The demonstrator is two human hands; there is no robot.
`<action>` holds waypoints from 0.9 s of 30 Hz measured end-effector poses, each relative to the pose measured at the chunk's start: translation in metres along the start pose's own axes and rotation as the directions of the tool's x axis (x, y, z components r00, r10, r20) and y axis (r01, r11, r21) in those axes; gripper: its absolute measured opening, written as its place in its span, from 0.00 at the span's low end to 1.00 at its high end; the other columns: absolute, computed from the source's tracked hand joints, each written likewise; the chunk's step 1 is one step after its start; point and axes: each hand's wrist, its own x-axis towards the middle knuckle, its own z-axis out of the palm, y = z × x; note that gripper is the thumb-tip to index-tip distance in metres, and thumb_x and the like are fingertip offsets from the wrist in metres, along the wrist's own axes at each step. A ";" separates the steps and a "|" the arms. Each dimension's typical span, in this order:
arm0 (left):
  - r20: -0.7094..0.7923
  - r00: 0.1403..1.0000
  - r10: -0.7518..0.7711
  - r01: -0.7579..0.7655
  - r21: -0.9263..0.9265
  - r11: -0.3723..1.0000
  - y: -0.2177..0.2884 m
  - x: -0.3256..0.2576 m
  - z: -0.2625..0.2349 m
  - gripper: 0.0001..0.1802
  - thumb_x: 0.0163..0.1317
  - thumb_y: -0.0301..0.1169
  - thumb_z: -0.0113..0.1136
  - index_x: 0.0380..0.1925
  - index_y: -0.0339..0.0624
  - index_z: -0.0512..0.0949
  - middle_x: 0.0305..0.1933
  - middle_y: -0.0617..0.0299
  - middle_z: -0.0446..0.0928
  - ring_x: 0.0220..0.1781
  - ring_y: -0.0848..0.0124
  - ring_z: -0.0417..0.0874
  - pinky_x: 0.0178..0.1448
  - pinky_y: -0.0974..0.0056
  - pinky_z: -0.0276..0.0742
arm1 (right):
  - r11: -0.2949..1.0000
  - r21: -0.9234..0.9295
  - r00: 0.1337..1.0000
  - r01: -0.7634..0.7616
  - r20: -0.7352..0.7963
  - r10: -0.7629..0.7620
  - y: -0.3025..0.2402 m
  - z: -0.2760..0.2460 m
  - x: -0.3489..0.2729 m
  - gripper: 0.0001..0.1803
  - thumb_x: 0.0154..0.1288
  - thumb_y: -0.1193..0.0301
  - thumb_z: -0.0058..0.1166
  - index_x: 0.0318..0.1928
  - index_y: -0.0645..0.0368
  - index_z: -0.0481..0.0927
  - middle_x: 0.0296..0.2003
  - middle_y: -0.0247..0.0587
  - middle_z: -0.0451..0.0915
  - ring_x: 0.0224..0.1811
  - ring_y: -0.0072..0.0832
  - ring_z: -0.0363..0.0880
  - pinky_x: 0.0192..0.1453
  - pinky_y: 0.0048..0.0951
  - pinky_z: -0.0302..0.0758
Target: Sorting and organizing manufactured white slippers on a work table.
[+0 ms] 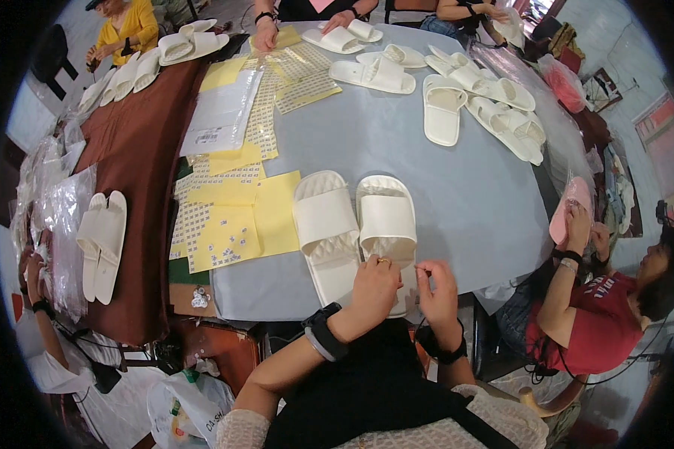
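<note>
Cream slippers, one pair: lying side by side on the grey surface (382,142), close to its near edge, toes pointing away from the wearer. The left slipper (323,213) is lying free of both hands; the right slipper (386,228) is being worked at.

Left hand (379,286): reaching over the right slipper's footbed, just below its strap, fingers bending downward. Its grip is facing away from me; I cannot tell whether it is closing on anything.

Right hand (436,288): hovering beside the same slipper's outer edge, thumb and forefinger coming near each other. I cannot tell whether this grip is pinching something small.

Yellow sheets (277,213), several: spreading over the surface to the left of the pair and overlapping, some bearing rows of small labels. A clear plastic packet (221,112) is lying on top of them.

Further white slippers (443,112): lying loosely together toward the far right. Another white pair (102,247): resting on the brown cloth (131,142) at left.

Co-worker in red (591,329): sitting at right, holding a pink slipper (571,209). Across the surface, a co-worker's hand (266,35) is touching the sheets.
</note>
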 end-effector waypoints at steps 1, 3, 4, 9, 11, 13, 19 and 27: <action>0.004 1.000 0.006 -0.006 -0.003 1.000 0.000 0.001 0.005 0.08 0.47 0.32 0.66 0.26 0.44 0.77 0.33 0.59 0.75 0.42 0.58 0.75 0.44 0.57 0.70 | 1.000 0.016 1.000 -0.012 0.011 0.011 0.002 -0.001 -0.004 0.04 0.62 0.76 0.51 0.37 0.62 0.76 0.33 0.45 0.76 0.34 0.41 0.74 0.39 0.36 0.69; 0.068 0.998 -0.003 -0.005 0.116 0.993 -0.001 0.002 0.011 0.10 0.44 0.33 0.68 0.25 0.44 0.77 0.32 0.59 0.75 0.42 0.59 0.75 0.43 0.57 0.71 | 0.999 0.031 1.000 -0.023 0.018 0.022 0.005 0.000 -0.008 0.04 0.61 0.76 0.51 0.37 0.62 0.76 0.33 0.45 0.76 0.34 0.41 0.74 0.38 0.36 0.68; 0.072 0.997 -0.002 -0.006 0.115 0.993 -0.002 0.003 0.012 0.10 0.44 0.33 0.68 0.25 0.44 0.77 0.32 0.59 0.75 0.42 0.59 0.75 0.43 0.57 0.71 | 0.998 0.050 0.999 -0.030 0.030 0.028 0.007 0.000 -0.009 0.05 0.61 0.76 0.51 0.37 0.62 0.76 0.33 0.45 0.75 0.34 0.41 0.74 0.38 0.36 0.68; -0.011 0.993 -0.117 0.117 0.130 0.985 0.004 0.015 0.005 0.15 0.39 0.32 0.71 0.27 0.45 0.75 0.32 0.59 0.75 0.42 0.58 0.76 0.43 0.56 0.71 | 0.998 0.011 0.998 -0.054 0.043 0.054 0.009 0.001 -0.008 0.05 0.62 0.75 0.51 0.37 0.61 0.76 0.34 0.45 0.76 0.34 0.41 0.75 0.38 0.36 0.68; 0.018 0.987 -0.158 0.157 0.056 0.986 0.001 0.016 0.003 0.16 0.39 0.32 0.71 0.28 0.45 0.75 0.32 0.58 0.75 0.42 0.57 0.76 0.43 0.56 0.71 | 0.998 -0.001 0.997 -0.062 0.042 0.062 0.010 0.002 -0.007 0.05 0.62 0.75 0.51 0.37 0.61 0.76 0.34 0.45 0.76 0.35 0.42 0.75 0.38 0.36 0.67; 0.048 0.980 -0.194 0.195 -0.014 0.981 -0.005 0.013 0.001 0.17 0.38 0.31 0.71 0.29 0.44 0.74 0.31 0.57 0.75 0.42 0.56 0.76 0.43 0.55 0.71 | 0.999 0.016 0.998 -0.035 0.051 0.034 0.013 0.005 -0.006 0.05 0.62 0.75 0.51 0.38 0.60 0.76 0.34 0.45 0.76 0.35 0.42 0.75 0.38 0.36 0.67; -0.163 0.983 -0.087 0.033 -0.308 0.951 -0.022 -0.019 -0.021 0.11 0.45 0.21 0.63 0.29 0.39 0.72 0.32 0.53 0.74 0.41 0.53 0.74 0.46 0.54 0.69 | 0.999 -0.016 0.995 -0.037 0.088 0.038 0.022 0.006 -0.015 0.06 0.61 0.73 0.53 0.38 0.60 0.76 0.34 0.44 0.76 0.35 0.40 0.75 0.38 0.36 0.68; -0.271 0.935 -0.230 0.222 -0.061 0.973 -0.035 -0.091 -0.030 0.25 0.51 0.31 0.65 0.49 0.39 0.71 0.55 0.49 0.68 0.61 0.49 0.67 0.60 0.51 0.63 | 0.982 0.013 0.969 -0.186 0.169 0.181 0.023 0.017 -0.014 0.09 0.60 0.70 0.56 0.38 0.60 0.75 0.35 0.43 0.74 0.33 0.38 0.75 0.37 0.36 0.71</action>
